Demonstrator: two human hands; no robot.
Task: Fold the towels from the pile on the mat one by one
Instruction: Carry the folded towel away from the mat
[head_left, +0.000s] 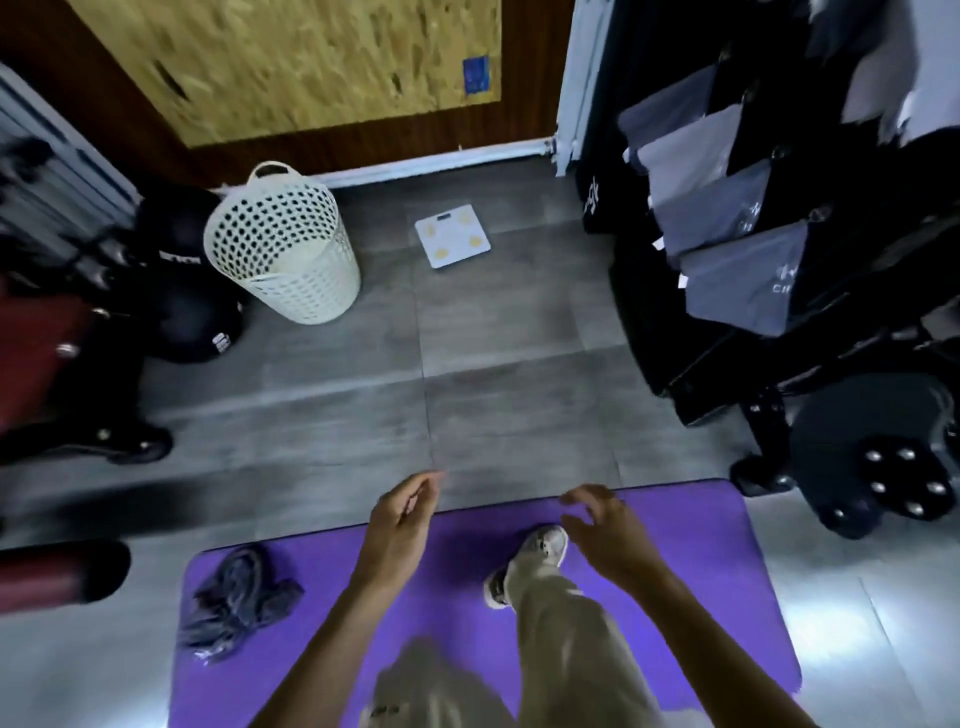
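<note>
Head view blurry: both hands' fingers loosely curled, holding nothing; towels (236, 603) crumpled on mat (701, 571).

Honestly nothing here reads cleanly. The grey folded garments hanging on the black rack (737, 280) have pale printed marks, maybe a "C" or "CH", too blurry to call. The black round bag beside the cream perforated plastic laundry basket (283, 244) has white lettering, also unreadable. The blue sticker on the chipboard wall panel (476, 75) is just a smear.
</note>
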